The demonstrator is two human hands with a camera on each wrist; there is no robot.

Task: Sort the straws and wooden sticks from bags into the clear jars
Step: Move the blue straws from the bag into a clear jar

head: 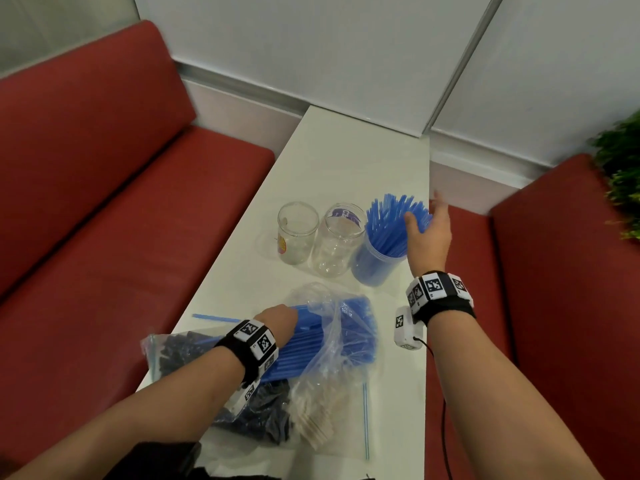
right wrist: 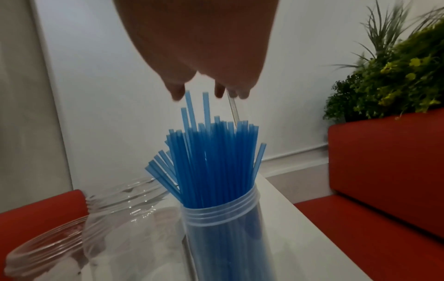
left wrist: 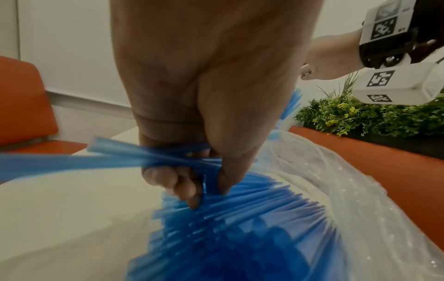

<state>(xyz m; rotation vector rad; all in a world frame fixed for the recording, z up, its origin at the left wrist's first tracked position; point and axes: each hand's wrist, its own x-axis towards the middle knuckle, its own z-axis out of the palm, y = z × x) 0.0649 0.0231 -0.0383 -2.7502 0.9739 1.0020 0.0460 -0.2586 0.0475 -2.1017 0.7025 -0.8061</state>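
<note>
Three clear jars stand in a row on the white table [head: 346, 161]. The right jar [head: 375, 263] [right wrist: 221, 228] holds many upright blue straws [head: 391, 223] [right wrist: 211, 155]. My right hand [head: 429, 233] [right wrist: 206, 93] hovers open just above their tops, fingers spread. The middle jar [head: 337, 242] and left jar [head: 297, 233] hold nothing. My left hand [head: 280, 318] [left wrist: 201, 182] reaches into a clear plastic bag [head: 332, 327] [left wrist: 336, 190] and grips a small bunch of blue straws [left wrist: 134, 155] from the pile inside. A bag of wooden sticks [head: 318, 420] lies near me.
A zip bag of dark straws [head: 183, 351] lies under my left forearm. One loose blue straw [head: 214, 318] lies on the table at left. Red benches [head: 121, 220] flank the table on both sides. A green plant [head: 620, 174] stands at the right.
</note>
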